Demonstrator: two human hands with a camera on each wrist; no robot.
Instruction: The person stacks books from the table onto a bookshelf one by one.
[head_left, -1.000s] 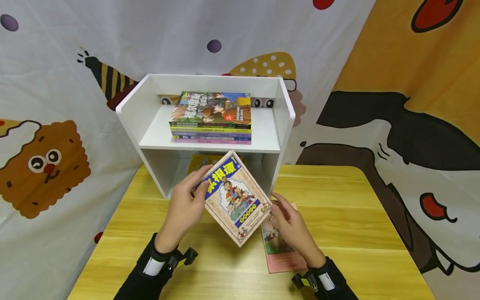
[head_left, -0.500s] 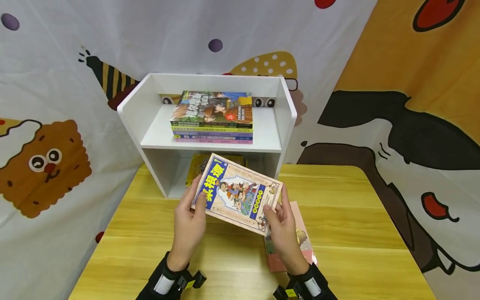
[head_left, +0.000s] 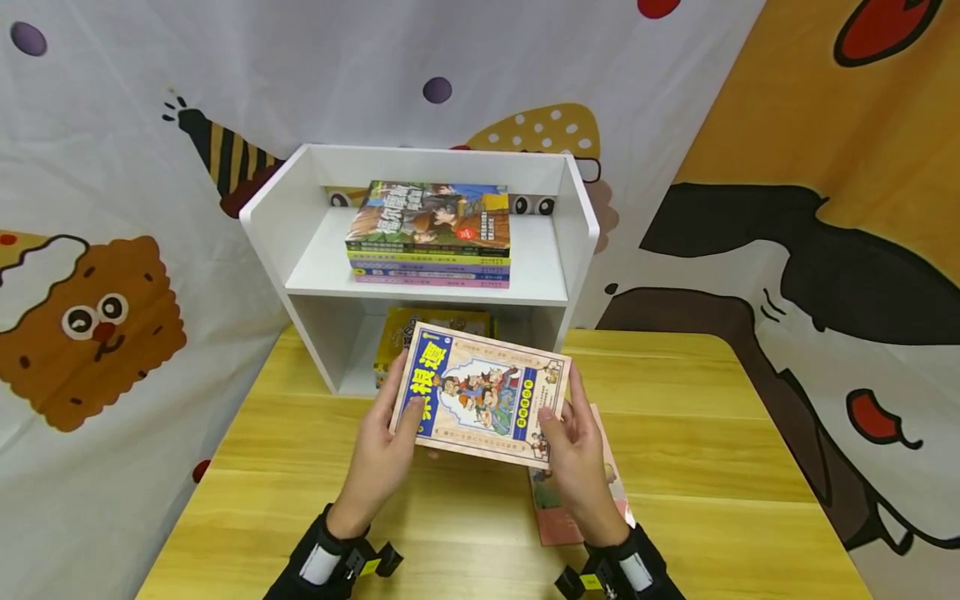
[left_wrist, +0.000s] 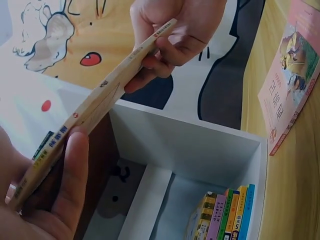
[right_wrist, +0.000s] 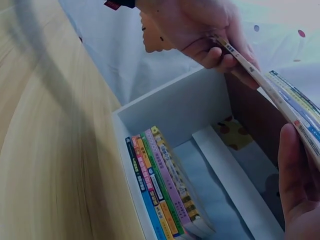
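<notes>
A beige book [head_left: 480, 392] with a blue title band and cartoon figures on its cover is held in the air before the bookshelf, lying sideways to my view. My left hand [head_left: 382, 446] grips its title end, thumb on the cover. The opposite end is gripped by my right hand [head_left: 581, 467], also with the thumb on top. In the left wrist view the book's thin spine shows between both hands. Below my right hand, a pink book [head_left: 557, 527] lies on the table, partly covered by that hand and the held book.
A white two-tier bookshelf [head_left: 542, 262] stands at the table's back. Its upper tier bears a flat stack of books [head_left: 431, 221]. Several more books [right_wrist: 157, 185] are stacked in the lower tier. A printed cloth [head_left: 360, 75] hangs behind. The wooden table [head_left: 697, 467] extends to both sides.
The beige book has turned counterclockwise from a steep slant to nearly sideways. My right hand has gone from its lower corner to a grip on its right end. The book has dropped slightly.
</notes>
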